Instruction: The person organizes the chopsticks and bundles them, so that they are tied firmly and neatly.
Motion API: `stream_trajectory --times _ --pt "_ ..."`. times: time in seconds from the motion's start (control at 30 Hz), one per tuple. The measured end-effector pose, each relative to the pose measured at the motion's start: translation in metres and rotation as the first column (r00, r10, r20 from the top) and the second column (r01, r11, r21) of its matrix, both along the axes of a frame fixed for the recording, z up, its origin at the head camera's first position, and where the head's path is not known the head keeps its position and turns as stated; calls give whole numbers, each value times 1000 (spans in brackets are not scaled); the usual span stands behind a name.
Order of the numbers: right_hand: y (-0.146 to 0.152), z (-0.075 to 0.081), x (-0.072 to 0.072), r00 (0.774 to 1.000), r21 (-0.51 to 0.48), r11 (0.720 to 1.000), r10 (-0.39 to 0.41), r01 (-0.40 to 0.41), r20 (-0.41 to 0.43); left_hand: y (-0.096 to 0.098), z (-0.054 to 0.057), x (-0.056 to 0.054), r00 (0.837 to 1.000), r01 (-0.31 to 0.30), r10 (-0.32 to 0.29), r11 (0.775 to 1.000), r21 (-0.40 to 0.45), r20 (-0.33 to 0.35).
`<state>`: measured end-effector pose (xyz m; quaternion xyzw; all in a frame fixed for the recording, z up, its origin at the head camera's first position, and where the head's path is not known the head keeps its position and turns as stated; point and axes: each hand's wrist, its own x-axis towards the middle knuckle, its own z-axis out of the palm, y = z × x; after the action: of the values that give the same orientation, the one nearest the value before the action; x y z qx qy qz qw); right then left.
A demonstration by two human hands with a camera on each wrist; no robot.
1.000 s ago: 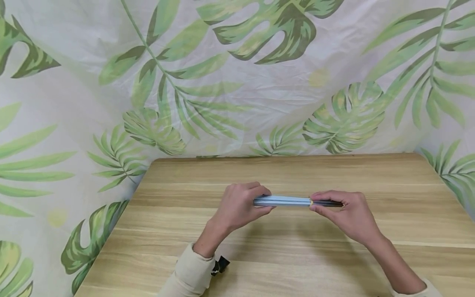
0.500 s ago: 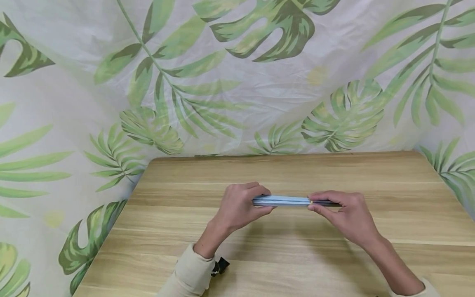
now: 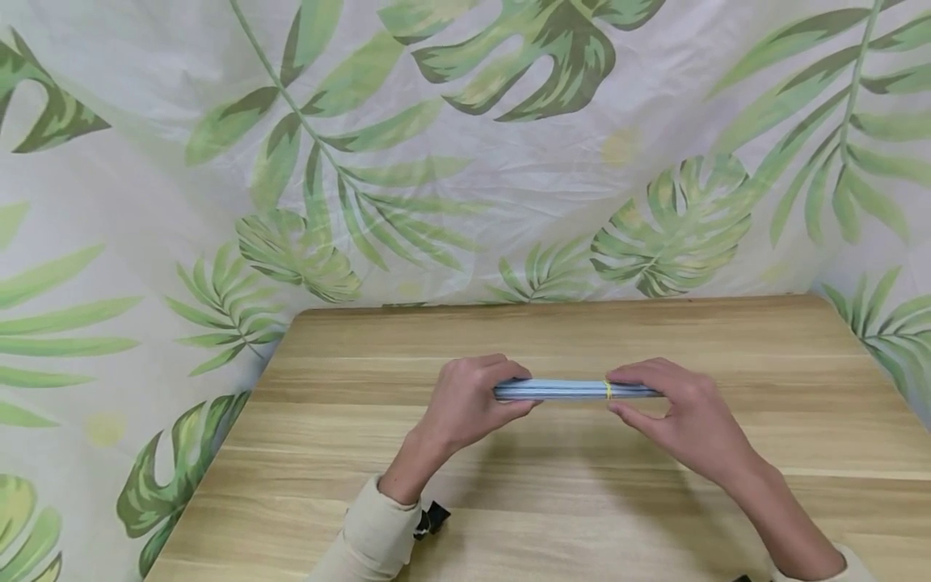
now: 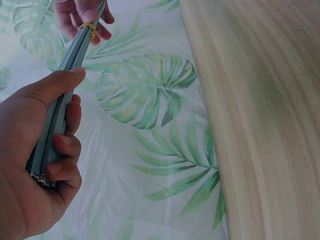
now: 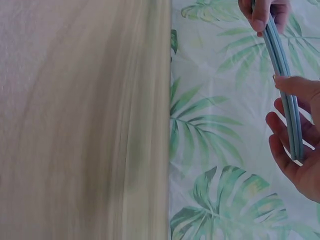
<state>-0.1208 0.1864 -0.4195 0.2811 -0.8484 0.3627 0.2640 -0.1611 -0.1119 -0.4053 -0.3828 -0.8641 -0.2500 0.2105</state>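
A bundle of light blue chopsticks (image 3: 556, 390), darker toward the right end, is held level above the table. A yellow rubber band (image 3: 608, 390) is wound round it near the right hand. My left hand (image 3: 469, 404) grips the left end, and the left wrist view shows the fingers (image 4: 67, 145) curled round it with silvery stick ends at the palm. My right hand (image 3: 687, 412) is at the darker end, its index finger and thumb by the band. In the right wrist view its thumb lies on the chopsticks (image 5: 285, 65), the other fingers (image 5: 282, 145) curled behind them.
The wood-grain table (image 3: 553, 509) spreads beneath both hands. Behind it hangs a pale cloth (image 3: 509, 194) with green leaf prints. A small black object (image 3: 432, 521) sits beside the left sleeve cuff (image 3: 381, 521).
The bundle has turned slightly and more of the yellow band shows. My right hand has risen a little and its thumb and index finger have spread wider. The left hand has stayed nearly still.
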Motion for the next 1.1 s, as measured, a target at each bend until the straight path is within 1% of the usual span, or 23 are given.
stream_trajectory --times 0.13,0.3,0.43,0.53,0.67,0.77,0.87,0.97,1.1 --pt "2 -2 -1 999 12 1000 15 -15 -44 -1 0 1 1000 -11 11 1000 -11 6" --pt "-1 -7 -2 996 -15 998 53 -54 -78 2 -1 2 1000 -21 21 999 -36 -5" --pt "-7 -10 1 995 -26 995 95 -96 -42 7 -4 3 1000 10 -11 996 -92 -20" --pt "-10 -10 2 994 2 994 107 -107 7 9 -4 2 1000 25 -27 993 -112 -13" --pt "-7 -6 2 999 66 997 43 -44 27 7 -2 1 1000 4 -4 996 -89 -5" --pt "-2 -4 1 1000 77 997 18 -19 19 5 -1 1 1000 -8 8 997 -72 -3" --pt "0 -4 0 1000 46 999 25 -25 2 4 -1 1 1000 -12 11 999 -51 -6" --pt "-1 -6 0 998 -1 999 43 -43 -43 6 -3 2 1000 -10 9 999 -34 -16" --pt "-5 -7 0 994 -33 997 65 -68 -92 7 -5 3 999 -8 7 1000 -24 -38"
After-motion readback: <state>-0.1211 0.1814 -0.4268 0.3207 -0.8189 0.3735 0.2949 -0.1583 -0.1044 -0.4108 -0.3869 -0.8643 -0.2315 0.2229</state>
